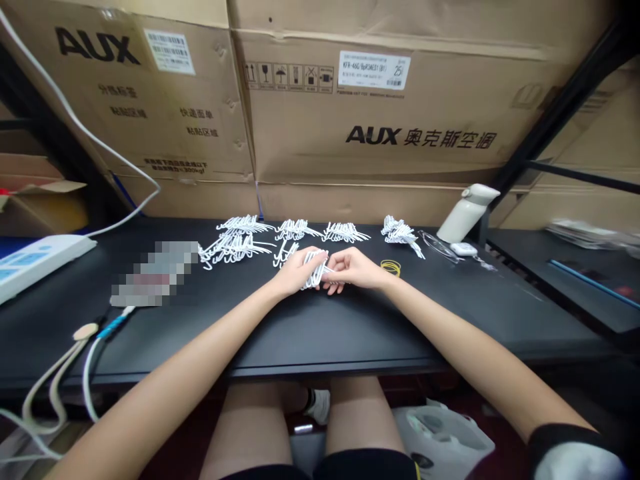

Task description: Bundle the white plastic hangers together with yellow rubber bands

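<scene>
My left hand (295,272) is closed around a bundle of white hooks (314,269) above the middle of the black table (320,333). On the bundle's right side, my right hand (345,268) has its fingers pinched at the ends of the hooks. Behind my hands lie more white hook bundles: a large group (237,239) at the left, one behind my left hand (296,229), another (345,231) further right, and one (400,233) beyond that. Yellow bands (391,268) rest just right of my right wrist.
A blurred-out device (157,273) with a cable lies at the left, near a white power strip (45,260). A white bottle (467,213) and small white case (464,249) stand at the right. Large cardboard boxes (370,160) wall off the back.
</scene>
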The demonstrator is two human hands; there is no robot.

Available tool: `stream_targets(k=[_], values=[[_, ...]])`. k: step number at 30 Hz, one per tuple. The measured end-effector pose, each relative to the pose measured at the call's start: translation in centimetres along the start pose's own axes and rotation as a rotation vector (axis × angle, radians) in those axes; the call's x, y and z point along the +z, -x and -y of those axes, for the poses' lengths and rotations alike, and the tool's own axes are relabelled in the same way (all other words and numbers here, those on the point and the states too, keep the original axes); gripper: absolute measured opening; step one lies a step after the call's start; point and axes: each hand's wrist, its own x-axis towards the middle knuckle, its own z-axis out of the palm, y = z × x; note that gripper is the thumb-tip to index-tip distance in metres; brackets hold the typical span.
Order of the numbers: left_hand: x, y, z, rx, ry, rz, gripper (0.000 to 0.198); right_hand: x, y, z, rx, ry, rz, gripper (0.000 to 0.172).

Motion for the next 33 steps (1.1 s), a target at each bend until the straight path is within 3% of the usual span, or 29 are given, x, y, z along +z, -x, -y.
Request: stream_targets(k=[9,13,19,28,33], values=[[-0.1,0.2,-0.7,0.026,-0.068,0.031,0.037,0.2,0.0,0.0,0.001,-0.018,-0.06,0.038],[-0.2,0.3,-0.9,0.02,-0.12,0.026,0.037,0.3,0.1,0.1,0.003,0.007,-0.034,0.037],[0.0,0.2,-1.2,-0.053,0.002,0.107,0.037,0.3,0.2,0.5,-0.05,0.048,0.024,0.041],[0.0,0.1,-0.8,-0.065,0.018,0.028,0.041,1.3,0.2,-0.2,-0.228,0.212,-0.215,0.038],[0.1,0.1,-0.8,-0.057,0.036,0.029,0.043,1.4,0.3,-0.1,-0.277,0.274,-0.214,0.032]])
